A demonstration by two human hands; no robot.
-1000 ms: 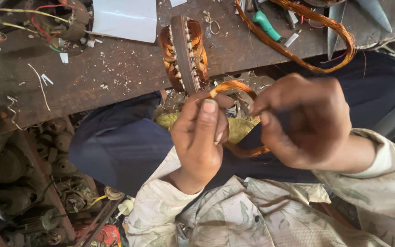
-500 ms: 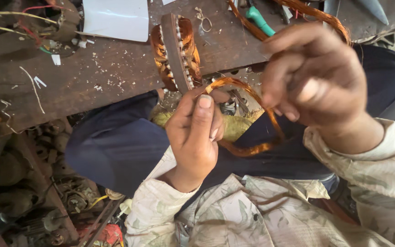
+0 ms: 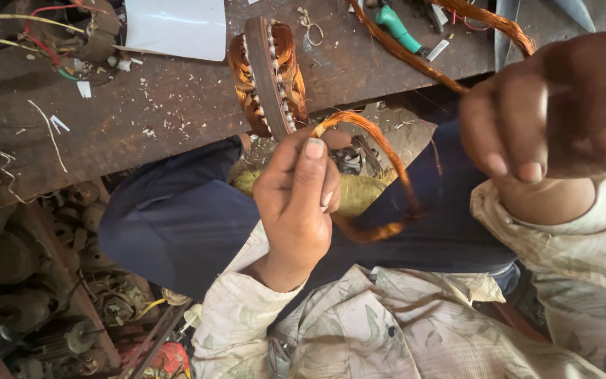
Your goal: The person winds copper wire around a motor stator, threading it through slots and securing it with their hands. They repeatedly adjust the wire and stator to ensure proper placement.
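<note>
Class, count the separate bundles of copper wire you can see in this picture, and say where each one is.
3. One copper loop held in the left hand over the lap; one copper winding in the stator on the workbench; one long copper bundle at the bench's top right. Others may be hidden in the clutter.

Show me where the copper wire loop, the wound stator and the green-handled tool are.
copper wire loop [image 3: 395, 158]: head view, right side of the loop.
wound stator [image 3: 266, 74]: head view, metal core edge.
green-handled tool [image 3: 395, 27]: head view, green handle.
</note>
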